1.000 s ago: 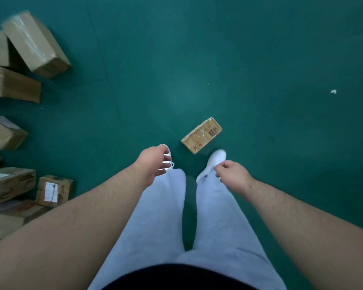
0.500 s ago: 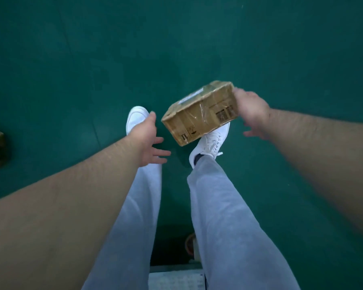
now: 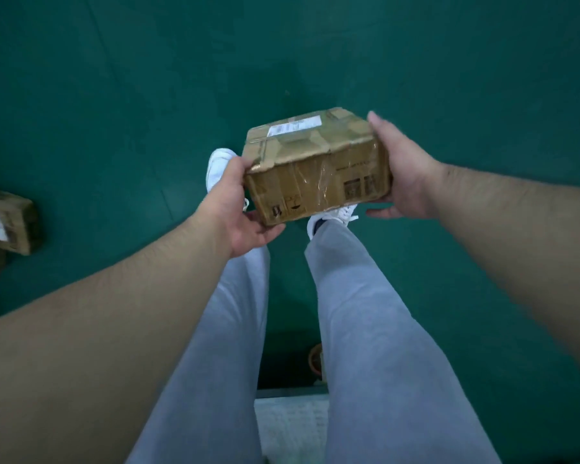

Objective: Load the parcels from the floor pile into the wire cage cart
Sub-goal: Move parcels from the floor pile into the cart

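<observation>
A taped brown parcel (image 3: 317,165) with a white label on top is held clear of the green floor (image 3: 114,78), above the person's white shoes (image 3: 218,165). The left hand (image 3: 235,209) grips its left end, thumb on the top edge and fingers (image 3: 272,230) curled underneath. The right hand (image 3: 402,175) grips the right end likewise. A second parcel (image 3: 10,219) lies on the floor, well apart to the left.

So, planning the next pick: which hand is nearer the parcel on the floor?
Left. The left hand sits right of the floor parcel; the right hand farther right, past the held box.
</observation>
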Motion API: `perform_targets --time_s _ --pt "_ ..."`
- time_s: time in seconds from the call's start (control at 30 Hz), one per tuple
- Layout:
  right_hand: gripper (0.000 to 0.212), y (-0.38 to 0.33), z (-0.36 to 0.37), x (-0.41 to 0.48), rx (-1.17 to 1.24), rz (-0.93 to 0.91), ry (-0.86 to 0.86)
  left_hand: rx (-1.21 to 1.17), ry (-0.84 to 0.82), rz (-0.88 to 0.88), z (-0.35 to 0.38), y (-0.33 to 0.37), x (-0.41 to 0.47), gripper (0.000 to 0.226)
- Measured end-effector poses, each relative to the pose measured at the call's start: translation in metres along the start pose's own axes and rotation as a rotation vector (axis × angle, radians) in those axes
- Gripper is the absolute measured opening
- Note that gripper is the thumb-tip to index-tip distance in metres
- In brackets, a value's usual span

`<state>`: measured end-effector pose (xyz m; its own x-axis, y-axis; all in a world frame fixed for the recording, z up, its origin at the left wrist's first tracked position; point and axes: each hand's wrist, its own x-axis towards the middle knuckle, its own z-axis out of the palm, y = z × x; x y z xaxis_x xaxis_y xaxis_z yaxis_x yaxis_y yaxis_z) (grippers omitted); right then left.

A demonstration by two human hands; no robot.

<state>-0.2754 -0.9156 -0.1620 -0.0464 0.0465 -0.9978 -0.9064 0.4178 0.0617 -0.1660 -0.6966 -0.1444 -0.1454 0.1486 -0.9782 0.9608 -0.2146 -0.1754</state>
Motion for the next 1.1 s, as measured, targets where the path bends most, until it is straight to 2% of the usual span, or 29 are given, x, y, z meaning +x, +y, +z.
perform_targets --time_s 0.07,0.17,0.27,0.37,0.5,0.63,0.77,0.97,1.1 --pt "0.046 0.005 -0.001 -0.041 0.019 -0.029 -0.013 0.047 -0.033 0.04 -0.005 0.001 -0.048 0.049" --pt "0.038 0.014 -0.004 -0.094 0.109 -0.091 0.01 0.054 -0.09 0.081 -0.012 0.0 -0.107 0.048" --pt "0.036 0.022 -0.005 -0.168 0.239 -0.164 0.052 0.117 -0.131 0.141 -0.011 0.006 -0.175 0.04" --pt "0.038 0.041 -0.003 -0.237 0.373 -0.228 0.185 0.245 -0.166 0.198 -0.002 0.004 -0.243 0.023" --pt "0.043 0.082 0.017 -0.305 0.645 -0.254 0.287 0.512 -0.247 0.291 0.001 0.007 -0.317 0.034" --pt "0.047 0.147 0.07 -0.363 0.941 -0.27 0.33 0.9 -0.363 0.327 -0.009 0.0 -0.382 0.034" --pt "0.053 0.216 0.16 -0.41 1.258 -0.314 0.278 1.273 -0.361 0.358 -0.026 -0.029 -0.432 0.037" --pt "0.039 0.284 0.274 -0.437 1.669 -0.256 0.306 1.634 -0.316 0.35 -0.052 -0.088 -0.447 0.039" --pt "0.04 0.338 0.337 -0.457 1.873 -0.235 0.338 1.882 -0.333 0.311 -0.066 -0.152 -0.454 0.038"
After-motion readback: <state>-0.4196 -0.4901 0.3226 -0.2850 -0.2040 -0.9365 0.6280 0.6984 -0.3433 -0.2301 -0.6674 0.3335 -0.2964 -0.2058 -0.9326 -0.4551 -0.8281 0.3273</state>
